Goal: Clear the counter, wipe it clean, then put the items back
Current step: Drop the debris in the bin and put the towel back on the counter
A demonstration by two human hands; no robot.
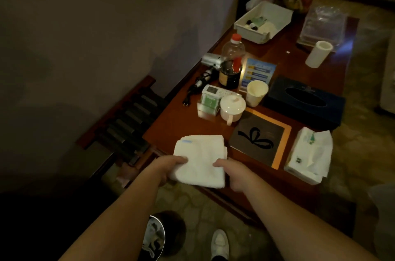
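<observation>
A folded white towel (pixel 199 159) lies at the near end of the reddish wooden counter (pixel 177 128). My left hand (pixel 171 167) grips its near left edge and my right hand (pixel 232 172) grips its near right edge. Behind it stand a white lidded cup (pixel 232 109), a paper cup (pixel 256 92), a green-and-white box (pixel 209 101), a white remote (pixel 215 90), a dark sauce bottle (pixel 230 66) and a brown folder (pixel 259 139).
A dark tissue box (pixel 305 102), a white tissue pack (pixel 308 155), a white roll (pixel 318 54), a white tray (pixel 264 21), a blue leaflet (pixel 257 72) and a hair dryer (pixel 211 61) crowd the counter. A slatted luggage rack (pixel 126 117) stands left.
</observation>
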